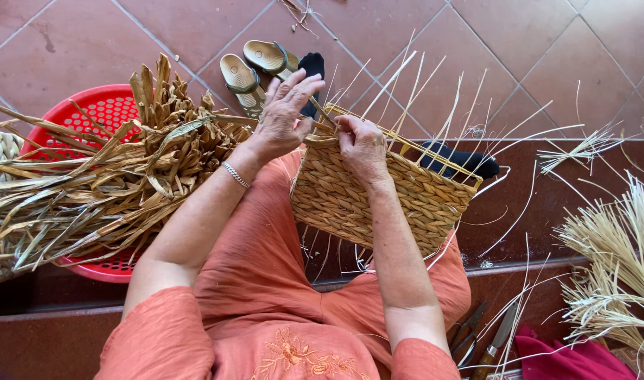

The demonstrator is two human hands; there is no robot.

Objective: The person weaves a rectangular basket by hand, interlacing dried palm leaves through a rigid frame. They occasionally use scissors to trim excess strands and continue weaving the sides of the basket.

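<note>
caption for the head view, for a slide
Both hands, left and right, work the rim of a woven basket on the lap, dried leaves piled alongside.

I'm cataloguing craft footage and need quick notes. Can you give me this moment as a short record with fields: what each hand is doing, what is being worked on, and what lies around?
Left hand: fingers spread, at the rim corner of the woven basket
Right hand: gripping the same rim, next to the left hand
Basket: on the person's lap, unwoven stakes sticking out of its rim
To the left: dried leaves heaped over a red perforated tub
To the right: pale straw bundles
Lower right: metal tools, red cloth
Floor: pair of sandals on the tiles
</note>
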